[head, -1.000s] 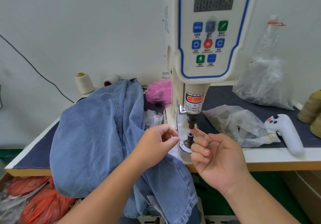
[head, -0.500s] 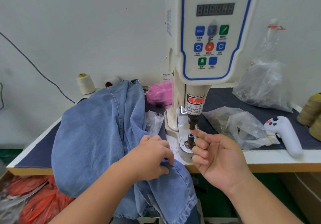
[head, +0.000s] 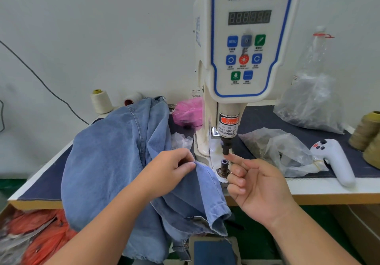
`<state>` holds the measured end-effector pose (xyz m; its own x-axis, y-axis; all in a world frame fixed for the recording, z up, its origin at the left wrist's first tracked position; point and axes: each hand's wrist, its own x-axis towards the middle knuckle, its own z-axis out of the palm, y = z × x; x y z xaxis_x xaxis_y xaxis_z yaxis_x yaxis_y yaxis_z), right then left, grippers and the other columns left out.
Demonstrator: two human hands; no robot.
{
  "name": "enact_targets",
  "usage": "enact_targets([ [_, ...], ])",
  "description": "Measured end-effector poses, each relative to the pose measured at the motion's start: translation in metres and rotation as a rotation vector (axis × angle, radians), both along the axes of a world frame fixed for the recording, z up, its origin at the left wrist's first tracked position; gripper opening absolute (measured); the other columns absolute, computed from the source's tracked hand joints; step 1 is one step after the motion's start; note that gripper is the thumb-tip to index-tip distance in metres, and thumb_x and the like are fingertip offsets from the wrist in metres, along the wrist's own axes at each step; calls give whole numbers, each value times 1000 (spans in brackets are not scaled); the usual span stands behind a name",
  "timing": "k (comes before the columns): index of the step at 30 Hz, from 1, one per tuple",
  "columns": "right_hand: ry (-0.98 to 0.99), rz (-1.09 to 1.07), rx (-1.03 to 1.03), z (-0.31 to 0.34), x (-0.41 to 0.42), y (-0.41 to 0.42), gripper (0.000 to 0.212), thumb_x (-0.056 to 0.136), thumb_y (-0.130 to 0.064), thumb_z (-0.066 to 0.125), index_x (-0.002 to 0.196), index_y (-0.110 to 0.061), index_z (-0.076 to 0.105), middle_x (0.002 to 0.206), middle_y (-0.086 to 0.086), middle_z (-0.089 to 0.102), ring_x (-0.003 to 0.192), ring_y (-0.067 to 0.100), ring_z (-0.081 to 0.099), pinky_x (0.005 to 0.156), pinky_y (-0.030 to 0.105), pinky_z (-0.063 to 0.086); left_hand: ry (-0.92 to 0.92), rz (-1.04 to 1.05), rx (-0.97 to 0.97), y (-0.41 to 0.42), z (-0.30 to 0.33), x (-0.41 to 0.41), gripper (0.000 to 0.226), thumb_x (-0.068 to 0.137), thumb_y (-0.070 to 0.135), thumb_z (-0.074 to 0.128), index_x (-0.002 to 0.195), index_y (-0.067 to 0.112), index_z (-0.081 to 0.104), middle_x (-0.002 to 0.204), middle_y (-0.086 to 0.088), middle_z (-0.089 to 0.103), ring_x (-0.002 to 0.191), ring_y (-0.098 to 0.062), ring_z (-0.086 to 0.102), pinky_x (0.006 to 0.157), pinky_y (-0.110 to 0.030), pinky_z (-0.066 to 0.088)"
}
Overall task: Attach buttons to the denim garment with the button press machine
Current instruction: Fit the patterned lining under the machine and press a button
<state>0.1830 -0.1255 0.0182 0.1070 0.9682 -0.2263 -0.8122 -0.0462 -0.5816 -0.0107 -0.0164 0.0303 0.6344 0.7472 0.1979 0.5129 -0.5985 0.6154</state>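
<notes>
While the left hand (head: 171,171) pinches a fold of the denim garment (head: 115,161) between thumb and curled fingers, the cloth isn't over the die yet, so I'd call this the feeding step, no button set that I can see. The garment is heaped on the table (head: 329,190) at about 9 o'clock from the button press machine (head: 244,44), draping off the front edge toward the person. The pinched edge sits just beside the lower die (head: 224,165), at roughly 9 o'clock from it, and the fold's long axis runs from that pinch down toward 5 o'clock.

The right hand (head: 258,186) is on the other side, at 3 o'clock of the die, palm up, index finger stretched out with its tip right under the upper punch (head: 225,147), other fingers loosely curled (can't tell if there's a button tucked in there, nothing shows).

So the left hand is the one holding the cloth. My guess is it needs to slide the edge toward 3 o'clock onto the die, and that index finger had better be out from under the punch first.
</notes>
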Motion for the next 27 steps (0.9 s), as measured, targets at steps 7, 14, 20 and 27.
enact_targets([
  [7, -25, 3, 4, 0, 6, 0, 47, 70, -8, 59, 115, 5, 63, 60, 6, 46, 44, 14, 39, 36, 24, 34, -93, 92, -44, 4, -3, 4, 18, 98, 30, 56, 80, 29, 58, 73, 3, 63, 60, -2, 50, 64, -25, 44],
  [14, -36, -12, -12, -4, 10, -2, 44, 74, -8, 55, 115, 5, 63, 62, 7, 46, 46, 14, 39, 36, 23, 33, -188, 166, -109, 8, -4, 8, 22, 98, 24, 56, 77, 25, 59, 58, 6, 60, 50, -2, 49, 50, -13, 40],
  [20, -333, -28, 14, -15, 9, -21, 28, 74, -3, 57, 101, -1, 63, 61, 9, 47, 46, 15, 39, 40, 24, 31, -361, 328, -170, 17, -3, 12, 19, 96, 24, 56, 79, 19, 63, 61, 17, 59, 57, 4, 50, 58, -12, 40],
  [27, -1236, 84, -45, -45, -19, -43, 28, 78, -9, 75, 93, -32, 72, 66, -8, 61, 57, 3, 49, 58, 14, 44, -565, 497, -435, 25, -1, 17, 27, 94, 21, 56, 68, 20, 60, 63, 12, 60, 67, -8, 54, 63, -26, 42],
])
